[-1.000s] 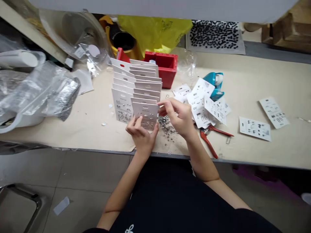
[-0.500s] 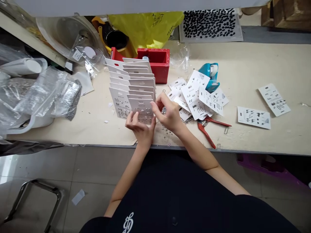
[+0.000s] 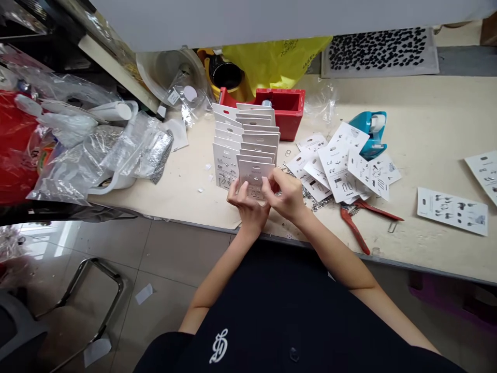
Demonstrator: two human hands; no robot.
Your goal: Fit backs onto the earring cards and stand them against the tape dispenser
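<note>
Two overlapping rows of white earring cards (image 3: 244, 141) lie on the beige table (image 3: 427, 124). My left hand (image 3: 245, 204) holds the lower edge of the front card (image 3: 254, 173) of the right row, fingers curled round it. My right hand (image 3: 286, 197) pinches at the face of that same card, thumb and forefinger together on something too small to name. A scatter of small metal pieces (image 3: 312, 196) lies just right of my hands.
A red box (image 3: 289, 106) stands behind the cards. A loose heap of printed cards (image 3: 341, 166), a teal tape dispenser (image 3: 368, 132) and red pliers (image 3: 359, 217) lie to the right; two more cards (image 3: 452, 210) further right. Plastic bags (image 3: 101, 150) crowd the left.
The view has swung left. My right hand has moved from the card's right edge in to its face, close against my left hand, which still holds the same card.
</note>
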